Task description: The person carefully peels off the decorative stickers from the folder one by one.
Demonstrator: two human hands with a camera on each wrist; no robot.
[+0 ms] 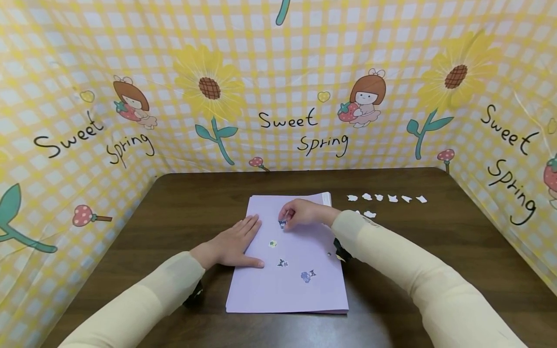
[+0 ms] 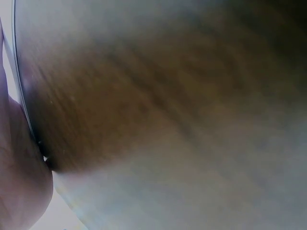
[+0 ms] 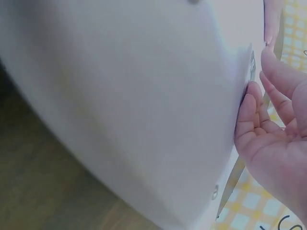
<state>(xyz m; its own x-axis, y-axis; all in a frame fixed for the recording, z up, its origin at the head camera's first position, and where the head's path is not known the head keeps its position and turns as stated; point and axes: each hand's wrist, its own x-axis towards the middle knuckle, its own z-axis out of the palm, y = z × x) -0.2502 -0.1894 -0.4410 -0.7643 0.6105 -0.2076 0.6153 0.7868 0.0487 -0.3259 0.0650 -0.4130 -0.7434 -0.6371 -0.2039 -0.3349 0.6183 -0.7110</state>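
A lilac folder (image 1: pixel 296 295) lies on the dark table under both hands. Flat on its left edge rests my left hand (image 1: pixel 237 244), fingers straight and thumb spread to the side. My right hand (image 1: pixel 306 212) is over the folder's upper part, where its thumb and fingertips pinch a small dark cartoon sticker (image 1: pixel 283 224) close to the surface. Below it on the folder are a green-and-white sticker (image 1: pixel 272 243), a black-and-white sticker (image 1: pixel 282 263) and a blue-purple sticker (image 1: pixel 308 276). The right wrist view shows the right hand (image 3: pixel 276 115) with curled fingers at the lilac surface.
Several small white cut-out pieces (image 1: pixel 393 198) lie in a row right of the folder, with another piece (image 1: pixel 370 214) below them. A small round stud (image 1: pixel 329 253) sits near the folder's right edge. Yellow checked cloth (image 1: pixel 278 72) surrounds the table's back and sides.
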